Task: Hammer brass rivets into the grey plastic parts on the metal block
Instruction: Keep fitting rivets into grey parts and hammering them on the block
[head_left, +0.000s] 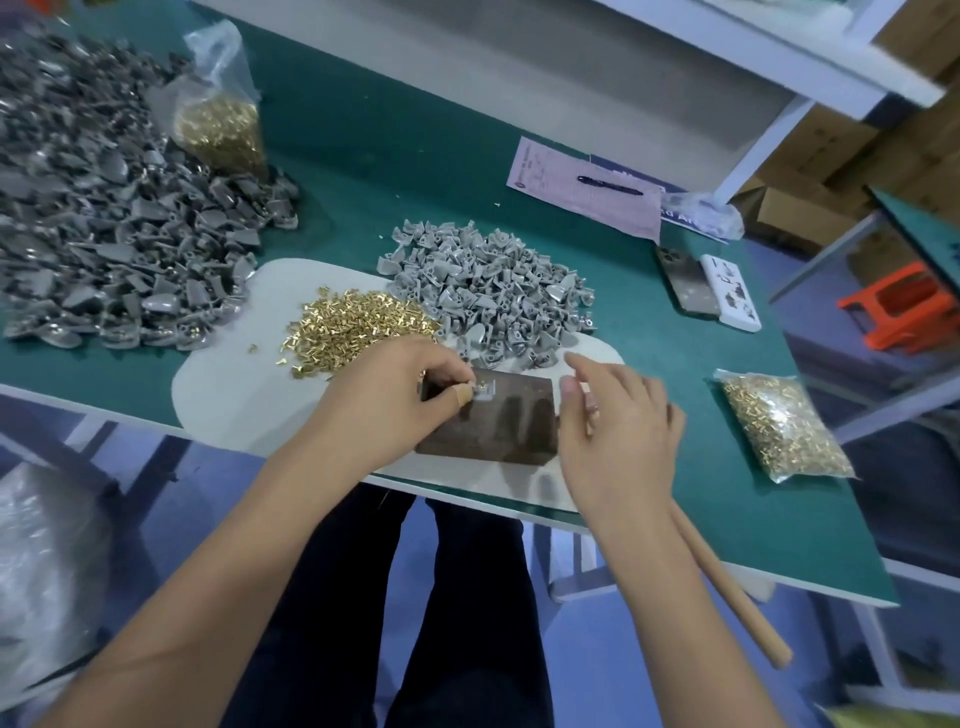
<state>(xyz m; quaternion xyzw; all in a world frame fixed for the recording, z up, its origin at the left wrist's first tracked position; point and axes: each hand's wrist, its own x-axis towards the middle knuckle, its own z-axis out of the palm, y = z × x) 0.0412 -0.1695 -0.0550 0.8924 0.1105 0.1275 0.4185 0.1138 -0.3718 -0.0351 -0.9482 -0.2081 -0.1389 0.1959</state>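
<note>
Green bench under us: our left hand (387, 395) pinches a brass rivet (475, 388) into the grey plastic part (485, 391) at the metal block's (493, 421) 11 o'clock corner. Our right hand (613, 415), fingers loose and empty, hovers at the block's 3 o'clock edge; the hammer handle (727, 582) runs toward 5 o'clock beneath that wrist, so the right is nearer.

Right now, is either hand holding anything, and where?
The left hand pinches a grey plastic part at its edge on the metal block. The right hand holds nothing visible.

left hand (387, 397) pinching grey part (484, 393) on metal block (491, 421), right hand (618, 421) beside

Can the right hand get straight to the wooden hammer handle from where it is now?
Probably yes: the right hand hovers open just above the wooden hammer handle, with nothing between them.
</note>
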